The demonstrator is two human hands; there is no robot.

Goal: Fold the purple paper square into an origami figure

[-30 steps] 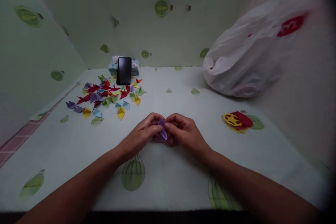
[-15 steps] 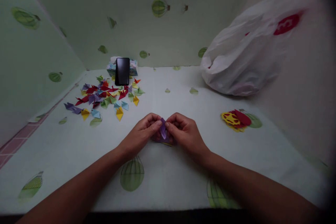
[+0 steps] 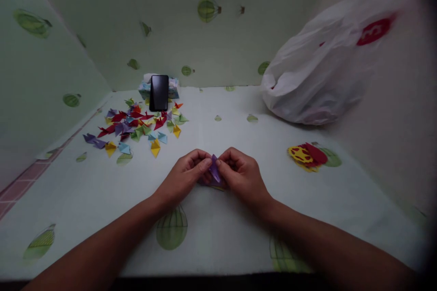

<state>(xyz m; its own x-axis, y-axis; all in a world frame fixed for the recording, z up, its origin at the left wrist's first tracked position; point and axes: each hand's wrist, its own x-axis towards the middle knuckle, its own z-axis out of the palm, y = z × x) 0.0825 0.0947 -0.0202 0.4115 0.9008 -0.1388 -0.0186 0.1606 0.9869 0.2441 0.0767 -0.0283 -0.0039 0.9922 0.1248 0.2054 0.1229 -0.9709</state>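
Observation:
A small folded piece of purple origami paper (image 3: 215, 169) is held between my two hands near the middle of the table. My left hand (image 3: 191, 172) pinches its left side between thumb and fingers. From the other side, my right hand (image 3: 241, 174) grips its right edge with thumb and forefinger. Beneath it lie more purple paper and a sliver of yellow, mostly hidden by the hands. To the left, a pile of folded paper cranes (image 3: 136, 122) in red, purple, yellow, green and blue is spread over the tablecloth.
A black phone (image 3: 159, 93) leans on a tissue box (image 3: 144, 90) behind the pile. Red and yellow cut-out shapes (image 3: 307, 157) lie to the right. A white plastic bag (image 3: 314, 72) stands at the back right. The tablecloth (image 3: 218, 236) has a balloon print.
The purple paper has tilted slightly and its raised flap looks narrower between my fingers. Both hands stay almost in the same place, still pinching it.

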